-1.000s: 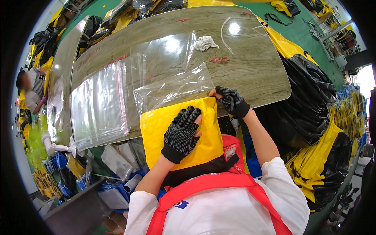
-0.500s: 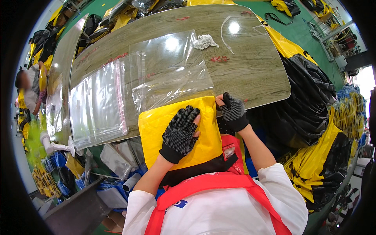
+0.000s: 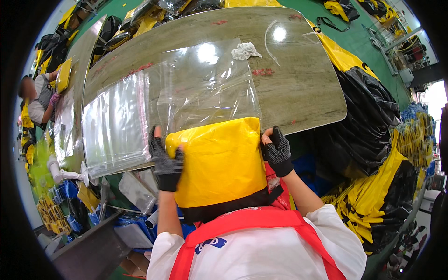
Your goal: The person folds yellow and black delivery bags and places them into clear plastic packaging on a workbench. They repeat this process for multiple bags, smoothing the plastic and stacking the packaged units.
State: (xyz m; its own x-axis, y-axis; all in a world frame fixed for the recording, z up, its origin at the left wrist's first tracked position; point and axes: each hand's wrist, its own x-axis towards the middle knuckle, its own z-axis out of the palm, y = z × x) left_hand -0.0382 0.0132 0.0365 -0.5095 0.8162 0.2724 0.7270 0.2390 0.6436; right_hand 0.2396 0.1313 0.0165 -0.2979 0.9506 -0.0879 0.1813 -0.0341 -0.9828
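A folded yellow piece of coated fabric [image 3: 221, 163] with a black lower edge lies in front of me, overhanging the table's near edge. Its top meets a clear plastic bag [image 3: 212, 95] spread on the tabletop; I cannot tell how far one lies inside the other. Both hands wear black dotted gloves with some bare fingertips. At the fabric's left edge is my left hand [image 3: 166, 161], slightly blurred, its fingers stretched upward and the thumb apart over the yellow. My right hand [image 3: 277, 151] is closed in a pinch beside the upper right corner; what it pinches is not clear.
A stack of clear bags [image 3: 116, 123] lies to the left on the wood-patterned table [image 3: 298, 84]. A crumpled white cloth [image 3: 246, 51] sits farther back. Black and yellow material [image 3: 359, 116] hangs at the right. Across the far left, another person [image 3: 42, 98] handles a yellow piece.
My left hand has moved off the middle of the yellow fabric to its left edge. The right hand stays near the upper right corner. The other person has raised a yellow piece.
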